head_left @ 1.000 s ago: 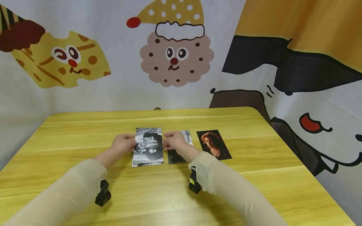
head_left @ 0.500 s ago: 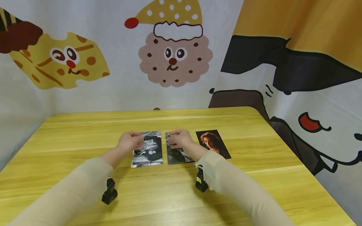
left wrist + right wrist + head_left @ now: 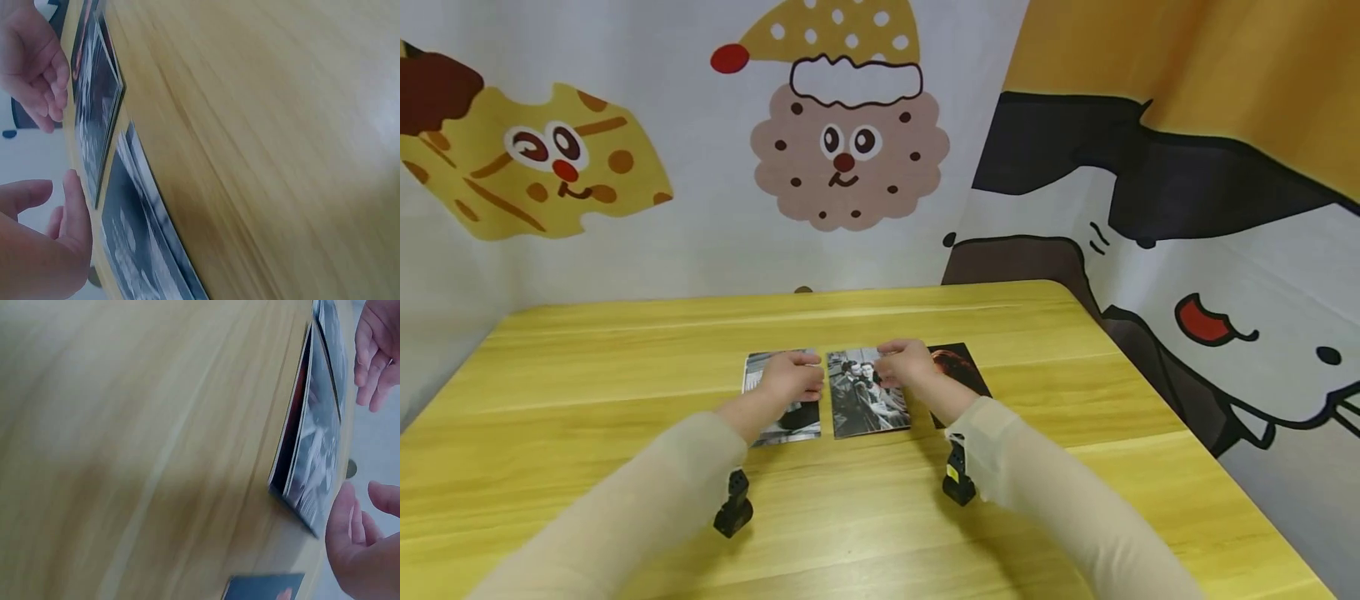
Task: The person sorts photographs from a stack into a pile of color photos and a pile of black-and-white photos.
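Note:
Three groups of photo prints lie in a row. My left hand (image 3: 788,383) hovers over the left stack of black-and-white photos (image 3: 797,422), covering much of its top print; loosely bent fingers point at the middle stack. Uncovered in the centre is the middle stack (image 3: 867,404), whose top photo shows people in black and white. At its right edge is my right hand (image 3: 912,367), thumb and fingers apart with nothing between them in the right wrist view. Partly behind that hand lies a dark photo (image 3: 961,367) with reddish hair. In the left wrist view, the left stack's prints (image 3: 134,231) are slightly fanned.
The prints lie on a yellow wood-grain table (image 3: 647,367). A curtain (image 3: 715,167) with cartoon figures hangs along its back and right sides. Small black wrist cameras (image 3: 733,504) sit under both cuffs.
My left hand has moved right, from the left stack's left edge to over it. My right hand has shifted right across the middle stack, uncovering its top photo and partly covering the dark one.

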A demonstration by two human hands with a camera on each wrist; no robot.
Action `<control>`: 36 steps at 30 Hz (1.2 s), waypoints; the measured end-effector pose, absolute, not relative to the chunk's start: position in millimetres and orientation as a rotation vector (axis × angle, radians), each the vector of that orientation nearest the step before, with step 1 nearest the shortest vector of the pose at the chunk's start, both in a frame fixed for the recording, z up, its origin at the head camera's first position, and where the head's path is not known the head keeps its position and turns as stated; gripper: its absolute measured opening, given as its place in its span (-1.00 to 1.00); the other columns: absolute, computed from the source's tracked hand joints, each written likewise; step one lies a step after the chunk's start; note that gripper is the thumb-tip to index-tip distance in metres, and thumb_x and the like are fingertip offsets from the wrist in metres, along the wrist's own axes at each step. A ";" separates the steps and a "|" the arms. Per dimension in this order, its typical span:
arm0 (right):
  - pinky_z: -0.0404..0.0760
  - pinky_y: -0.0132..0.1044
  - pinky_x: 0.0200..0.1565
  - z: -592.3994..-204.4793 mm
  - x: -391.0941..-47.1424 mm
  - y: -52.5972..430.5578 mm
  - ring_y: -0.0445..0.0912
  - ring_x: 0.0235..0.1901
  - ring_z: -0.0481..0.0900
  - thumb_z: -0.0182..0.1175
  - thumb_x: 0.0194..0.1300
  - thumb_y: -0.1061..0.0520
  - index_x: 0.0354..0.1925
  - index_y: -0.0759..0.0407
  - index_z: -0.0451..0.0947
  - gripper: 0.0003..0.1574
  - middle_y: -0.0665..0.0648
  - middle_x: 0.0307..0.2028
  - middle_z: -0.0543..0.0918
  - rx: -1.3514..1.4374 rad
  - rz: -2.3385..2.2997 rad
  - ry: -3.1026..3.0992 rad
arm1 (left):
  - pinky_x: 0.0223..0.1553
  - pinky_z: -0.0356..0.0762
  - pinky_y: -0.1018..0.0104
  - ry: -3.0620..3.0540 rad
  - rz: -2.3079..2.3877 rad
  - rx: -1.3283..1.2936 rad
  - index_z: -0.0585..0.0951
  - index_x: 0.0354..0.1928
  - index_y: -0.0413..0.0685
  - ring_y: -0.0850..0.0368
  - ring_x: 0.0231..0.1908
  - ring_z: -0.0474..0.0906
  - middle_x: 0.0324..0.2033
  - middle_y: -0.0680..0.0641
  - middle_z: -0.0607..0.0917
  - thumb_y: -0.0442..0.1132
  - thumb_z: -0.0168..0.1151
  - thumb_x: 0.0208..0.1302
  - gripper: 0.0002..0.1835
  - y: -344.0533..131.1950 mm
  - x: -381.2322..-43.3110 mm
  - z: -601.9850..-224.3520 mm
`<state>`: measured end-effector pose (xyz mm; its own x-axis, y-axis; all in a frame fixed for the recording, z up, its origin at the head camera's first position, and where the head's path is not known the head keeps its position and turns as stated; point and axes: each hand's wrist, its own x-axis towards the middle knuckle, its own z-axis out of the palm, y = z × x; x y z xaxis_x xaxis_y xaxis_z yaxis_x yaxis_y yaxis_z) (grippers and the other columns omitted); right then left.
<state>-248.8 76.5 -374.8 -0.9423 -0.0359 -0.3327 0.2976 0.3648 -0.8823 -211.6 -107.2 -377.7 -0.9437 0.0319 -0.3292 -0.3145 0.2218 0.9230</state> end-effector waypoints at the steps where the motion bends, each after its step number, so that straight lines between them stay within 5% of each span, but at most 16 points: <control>1: 0.71 -0.28 -0.35 -375.2 -248.9 78.7 -0.09 -0.45 0.56 0.15 0.21 0.34 0.12 0.31 0.48 -0.53 0.33 -0.04 0.58 0.231 -1.593 2.347 | -0.24 0.70 0.27 2.212 1.786 -0.268 0.33 0.25 -0.39 -0.05 -0.26 0.60 0.05 -0.41 0.50 -0.41 -0.01 0.32 -0.55 -105.8 -211.4 -378.3; 7: 0.71 -0.23 -0.30 -377.0 -249.7 91.7 -0.10 -0.43 0.55 0.15 0.23 0.33 0.14 0.28 0.47 -0.52 0.31 -0.03 0.58 0.252 -1.546 2.388 | -0.39 0.65 0.33 2.210 1.771 -0.287 0.34 0.24 -0.38 0.21 -0.49 0.50 -0.12 -0.33 0.57 -0.43 -0.02 0.31 -0.55 -102.1 -210.6 -378.2; 16: 0.67 -0.35 -0.46 -383.3 -251.5 100.7 -0.21 -0.57 0.51 0.19 0.22 0.29 0.10 0.26 0.49 -0.55 0.19 -0.30 0.66 0.292 -1.506 2.388 | -0.35 0.68 0.35 2.198 1.741 -0.291 0.35 0.22 -0.39 0.23 -0.47 0.53 -0.22 -0.26 0.61 -0.42 -0.02 0.32 -0.57 -101.3 -211.4 -382.2; 24: 0.65 -0.36 -0.45 -378.6 -245.9 100.6 -0.21 -0.54 0.52 0.18 0.24 0.25 0.13 0.26 0.48 -0.54 0.13 -0.33 0.64 0.319 -1.487 2.393 | -0.35 0.68 0.35 2.212 1.725 -0.291 0.38 0.20 -0.37 0.23 -0.47 0.53 -0.17 -0.28 0.61 -0.41 -0.01 0.32 -0.59 -97.3 -212.4 -383.9; 32: 0.67 -0.33 -0.43 -375.7 -244.6 101.2 -0.19 -0.51 0.53 0.17 0.23 0.26 0.10 0.27 0.49 -0.55 0.18 -0.28 0.65 0.341 -1.510 2.400 | 0.02 0.62 0.12 2.248 1.700 -0.251 0.37 0.23 -0.35 -0.19 0.02 0.52 0.14 -0.37 0.46 -0.38 0.00 0.33 -0.56 -94.8 -212.2 -382.8; 36: 0.63 -0.35 -0.49 -374.4 -244.9 101.5 -0.19 -0.54 0.51 0.16 0.22 0.27 0.08 0.29 0.50 -0.58 0.12 -0.39 0.62 0.352 -1.540 2.390 | 0.11 0.56 0.06 2.248 1.707 -0.247 0.37 0.24 -0.32 -0.22 0.13 0.44 0.20 -0.35 0.42 -0.37 0.01 0.33 -0.56 -94.6 -213.1 -382.2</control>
<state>-244.9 101.5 -374.4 -0.9324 0.0541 -0.3574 0.3478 0.4038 -0.8462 -213.1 -94.6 -382.2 -0.9381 0.0475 -0.3432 -0.3178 0.2764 0.9070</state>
